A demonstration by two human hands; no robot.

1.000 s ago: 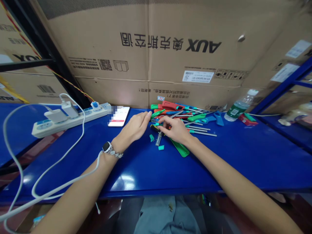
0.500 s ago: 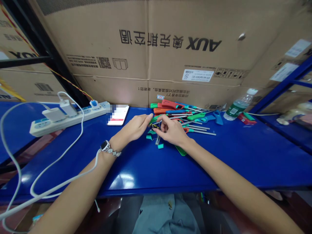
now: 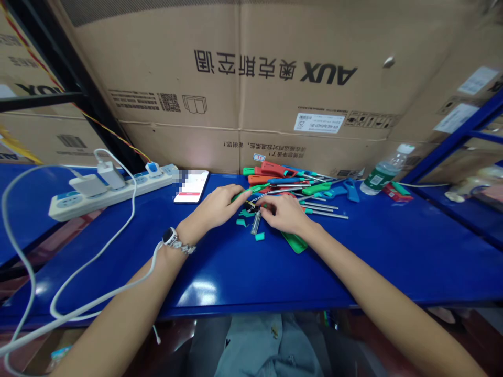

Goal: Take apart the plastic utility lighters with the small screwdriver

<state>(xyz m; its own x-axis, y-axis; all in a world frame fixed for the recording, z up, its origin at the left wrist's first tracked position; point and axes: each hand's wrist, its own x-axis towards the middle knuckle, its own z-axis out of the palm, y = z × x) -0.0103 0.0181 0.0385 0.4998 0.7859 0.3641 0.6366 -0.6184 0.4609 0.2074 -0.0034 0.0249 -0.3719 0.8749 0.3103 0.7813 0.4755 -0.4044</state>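
Head view shows us the green casing (image 3: 257,188) at the near edge of a heap of coloured handles with slim metal rods (image 3: 326,207), over the blue table (image 3: 275,283). Our left hand (image 3: 220,207) has its grip closed on the casing's near end, the fingertips partly hiding it. Our right hand (image 3: 288,212) has its fingers bent close to the small dark part (image 3: 250,206) beside it; we cannot tell whether that grip pinches anything.

We judge the casing to be light, stiff plastic, smooth enough to skid if squeezed at a slant. Its long sides look the best place to take hold, with the thumb on one side and the fingers on the other, leaving the inner parts free. The dark part and the thin wires near it look easily bent or tugged loose, so we would touch them only with the fingertips.

Just below lies the slim clear piece (image 3: 255,223), probably rigid, perhaps brittle, and best lifted by its sides. Near it sit a small teal piece (image 3: 260,236) and the loose green shell (image 3: 295,244), partly under our right hand; its broad rounded end offers an easy hold.
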